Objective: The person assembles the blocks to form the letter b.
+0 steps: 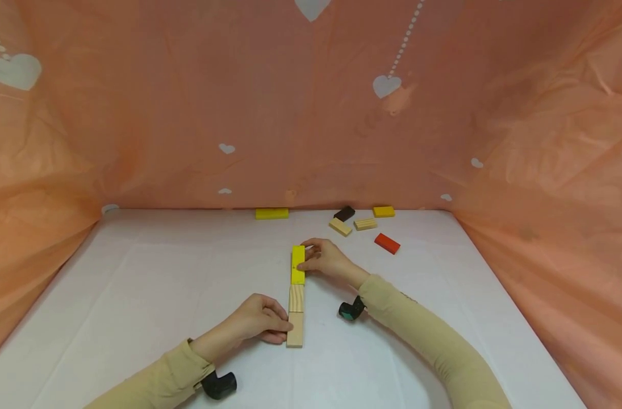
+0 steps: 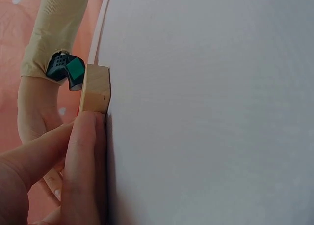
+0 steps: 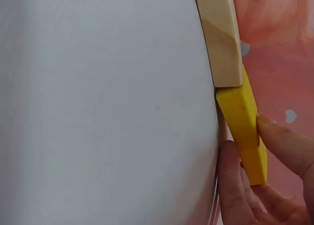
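Three sections of blocks lie end to end on the white surface: a plain wooden block (image 1: 295, 332) nearest, a wood-grained block (image 1: 296, 299) in the middle, and a yellow block (image 1: 297, 255) at the far end. Whether the yellow section is one block or two, I cannot tell. My left hand (image 1: 257, 319) holds the near wooden block by its left side, thumb at its top edge; the left wrist view shows these fingertips against it. With thumb and fingers my right hand (image 1: 331, 262) pinches the yellow block from the right, also seen in the right wrist view.
At the back right lie a red block (image 1: 387, 243), a dark block (image 1: 345, 213), two wooden blocks (image 1: 340, 227) and a yellow-orange block (image 1: 384, 212). Another yellow piece (image 1: 272, 213) lies by the back cloth (image 1: 270, 113). Orange cloth also encloses both sides.
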A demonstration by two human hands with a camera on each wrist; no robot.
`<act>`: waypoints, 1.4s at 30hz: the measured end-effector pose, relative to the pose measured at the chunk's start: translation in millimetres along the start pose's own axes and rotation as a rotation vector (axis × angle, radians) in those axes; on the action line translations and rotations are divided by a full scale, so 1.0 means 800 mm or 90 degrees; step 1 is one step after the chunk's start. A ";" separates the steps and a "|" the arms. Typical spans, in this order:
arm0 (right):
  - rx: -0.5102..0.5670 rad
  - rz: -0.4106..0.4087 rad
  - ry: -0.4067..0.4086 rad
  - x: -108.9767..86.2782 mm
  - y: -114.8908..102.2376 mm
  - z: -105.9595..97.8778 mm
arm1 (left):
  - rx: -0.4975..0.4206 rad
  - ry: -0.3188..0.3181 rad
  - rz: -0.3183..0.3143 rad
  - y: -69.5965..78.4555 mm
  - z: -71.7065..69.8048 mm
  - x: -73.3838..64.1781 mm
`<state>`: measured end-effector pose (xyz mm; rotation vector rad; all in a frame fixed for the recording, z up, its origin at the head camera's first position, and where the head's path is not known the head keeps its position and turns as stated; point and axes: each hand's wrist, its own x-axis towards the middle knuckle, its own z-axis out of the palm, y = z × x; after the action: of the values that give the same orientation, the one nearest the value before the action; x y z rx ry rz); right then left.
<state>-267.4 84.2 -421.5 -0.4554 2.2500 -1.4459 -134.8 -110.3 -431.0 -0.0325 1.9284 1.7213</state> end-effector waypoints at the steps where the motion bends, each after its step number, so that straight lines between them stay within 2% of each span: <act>1: -0.010 -0.004 0.000 0.000 0.000 0.000 | 0.001 0.001 0.000 0.000 0.000 0.000; 11: -0.097 -0.019 0.025 0.001 -0.002 0.001 | -0.004 0.004 -0.007 -0.001 0.000 0.001; 18: -0.139 -0.022 0.018 0.000 -0.004 0.000 | -0.006 0.001 -0.002 -0.001 0.000 0.000; 22: -0.131 -0.027 0.008 0.000 -0.004 0.000 | 0.001 -0.004 0.008 -0.002 0.000 -0.001; 33: -0.024 -0.007 -0.068 0.005 -0.003 -0.017 | -0.006 0.004 0.004 0.000 0.000 -0.001; 39: -0.025 0.001 -0.037 0.016 -0.006 -0.036 | -0.006 0.001 0.008 -0.001 0.000 -0.004; 42: -0.053 -0.036 -0.023 0.025 -0.010 -0.049 | -0.013 -0.007 0.010 -0.002 -0.001 -0.003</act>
<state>-304.4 101.8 -402.9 -0.5711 2.2920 -1.3642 -132.4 -111.8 -431.5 -0.0154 1.9091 1.7475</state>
